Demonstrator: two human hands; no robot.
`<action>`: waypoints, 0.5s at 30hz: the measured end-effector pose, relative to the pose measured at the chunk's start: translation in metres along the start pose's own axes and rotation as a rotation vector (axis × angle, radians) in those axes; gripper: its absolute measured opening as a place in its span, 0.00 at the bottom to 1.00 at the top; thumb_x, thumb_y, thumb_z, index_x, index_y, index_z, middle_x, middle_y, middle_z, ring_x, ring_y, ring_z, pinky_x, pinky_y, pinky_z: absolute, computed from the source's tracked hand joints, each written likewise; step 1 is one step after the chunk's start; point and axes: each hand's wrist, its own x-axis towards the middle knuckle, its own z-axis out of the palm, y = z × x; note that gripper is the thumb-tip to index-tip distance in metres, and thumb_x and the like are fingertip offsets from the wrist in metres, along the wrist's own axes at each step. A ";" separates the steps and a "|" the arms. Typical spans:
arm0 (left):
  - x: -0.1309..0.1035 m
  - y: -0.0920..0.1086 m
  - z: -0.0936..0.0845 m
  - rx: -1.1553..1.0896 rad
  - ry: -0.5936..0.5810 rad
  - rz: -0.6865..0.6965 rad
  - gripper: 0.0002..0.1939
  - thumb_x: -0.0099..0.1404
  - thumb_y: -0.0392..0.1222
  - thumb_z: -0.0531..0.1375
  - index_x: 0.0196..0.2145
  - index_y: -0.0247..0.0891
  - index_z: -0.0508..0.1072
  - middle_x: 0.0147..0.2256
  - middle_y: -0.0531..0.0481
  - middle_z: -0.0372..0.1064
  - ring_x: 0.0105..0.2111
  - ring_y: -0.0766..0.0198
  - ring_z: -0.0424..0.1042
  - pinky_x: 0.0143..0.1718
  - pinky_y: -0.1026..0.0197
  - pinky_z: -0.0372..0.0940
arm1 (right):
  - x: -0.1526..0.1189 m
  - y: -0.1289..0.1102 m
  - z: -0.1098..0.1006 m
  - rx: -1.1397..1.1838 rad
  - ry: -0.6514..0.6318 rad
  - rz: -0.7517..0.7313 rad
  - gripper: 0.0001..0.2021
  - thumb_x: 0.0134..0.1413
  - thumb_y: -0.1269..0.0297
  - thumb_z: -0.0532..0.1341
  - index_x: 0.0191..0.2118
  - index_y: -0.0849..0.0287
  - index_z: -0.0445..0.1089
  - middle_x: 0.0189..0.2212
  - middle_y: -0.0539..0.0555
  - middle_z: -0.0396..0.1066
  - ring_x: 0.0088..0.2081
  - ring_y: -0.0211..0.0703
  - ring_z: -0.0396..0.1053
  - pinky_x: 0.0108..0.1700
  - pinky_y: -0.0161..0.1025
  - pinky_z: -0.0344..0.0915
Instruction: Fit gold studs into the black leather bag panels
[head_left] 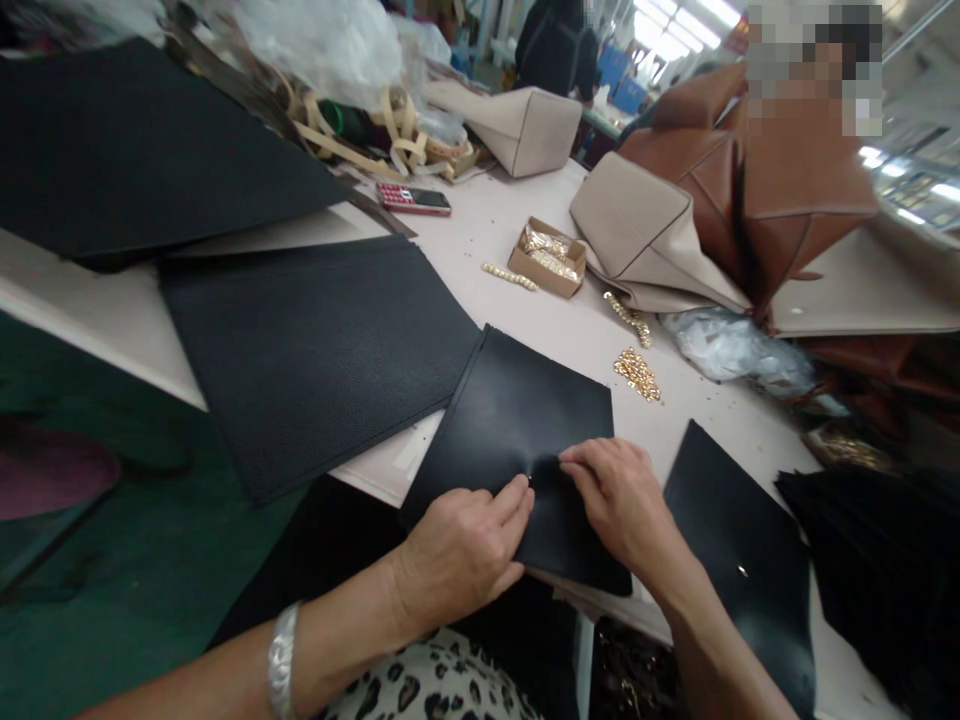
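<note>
The left hand (469, 545) lies over the near part of a black panel (555, 390), its fingers bent and drawn close together, the foremost tips on the surface beside a tiny shiny piece (529, 478); whether they grip that piece cannot be told. The right hand (619, 490) comes in from the other side, its thumb and forefinger nearly meeting just beside the same spot, and it is too small to tell whether anything is caught between them. The panel lies flat on the pale tabletop (555, 325) at its near edge, one side touching a larger black panel (322, 350) on the left, which juts past the edge. To the right of the hands lies another black panel (705, 500) with a small metal fitting (742, 571) on it, and beyond that a dark stack (885, 570). Past the hands are a loose heap of gold-coloured pieces (637, 375), a short row of similar pieces (628, 320), a paler row (508, 277) and an open cardboard box (538, 274) holding more small items. A phone (415, 199) with red keys lies farther left. Beige bags (634, 215) and brown bags (802, 180) crowd the far right side, near crumpled clear plastic (739, 345). A silvery bracelet (283, 660) circles the left wrist.
</note>
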 end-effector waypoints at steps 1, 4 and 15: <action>0.000 0.000 0.000 0.004 0.007 0.003 0.29 0.62 0.48 0.62 0.57 0.27 0.68 0.57 0.38 0.69 0.37 0.53 0.76 0.34 0.52 0.72 | 0.000 -0.003 0.004 0.089 -0.041 -0.014 0.06 0.64 0.68 0.57 0.38 0.55 0.72 0.35 0.53 0.74 0.41 0.47 0.70 0.49 0.45 0.62; -0.001 0.000 0.001 0.009 0.032 0.012 0.27 0.62 0.48 0.62 0.55 0.28 0.69 0.54 0.40 0.72 0.34 0.54 0.75 0.31 0.52 0.71 | 0.002 -0.010 0.015 0.252 -0.108 -0.020 0.06 0.63 0.70 0.58 0.38 0.56 0.72 0.36 0.53 0.73 0.41 0.44 0.70 0.45 0.40 0.64; -0.001 -0.002 0.003 -0.030 0.059 0.013 0.28 0.62 0.49 0.62 0.55 0.28 0.69 0.51 0.41 0.73 0.34 0.56 0.74 0.29 0.53 0.69 | 0.010 -0.009 0.014 0.353 -0.143 -0.002 0.07 0.60 0.73 0.61 0.34 0.55 0.75 0.34 0.50 0.74 0.38 0.40 0.72 0.42 0.38 0.65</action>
